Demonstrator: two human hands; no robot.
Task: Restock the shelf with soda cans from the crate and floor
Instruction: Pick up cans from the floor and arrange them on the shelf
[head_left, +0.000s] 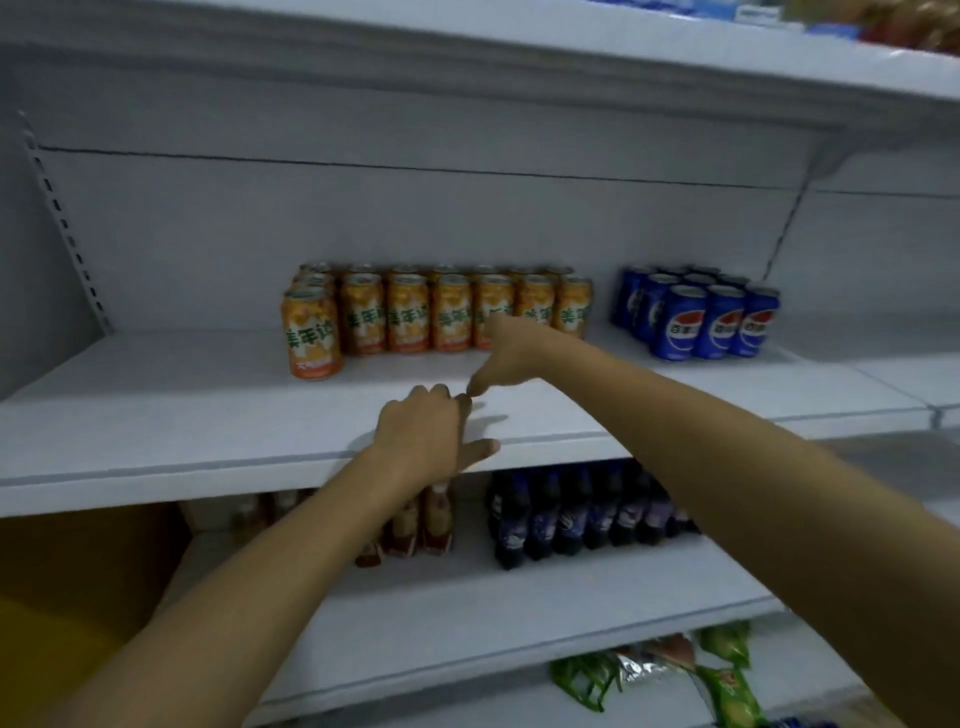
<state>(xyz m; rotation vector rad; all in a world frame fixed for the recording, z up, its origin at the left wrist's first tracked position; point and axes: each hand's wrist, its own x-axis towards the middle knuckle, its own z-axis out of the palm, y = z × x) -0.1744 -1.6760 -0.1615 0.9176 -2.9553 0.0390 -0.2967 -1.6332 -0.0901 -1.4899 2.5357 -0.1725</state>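
Glossy orange cans (436, 312) and blue cans (701, 322) stand on the smooth white shelf (156, 415). Both the left hand (431, 436) and right hand (511, 358) hover empty, fingers loosely spread.

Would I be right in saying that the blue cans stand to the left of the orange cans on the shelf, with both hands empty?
Not quite: in the head view the blue cans stand right of the orange cans. The left hand and right hand are indeed empty.
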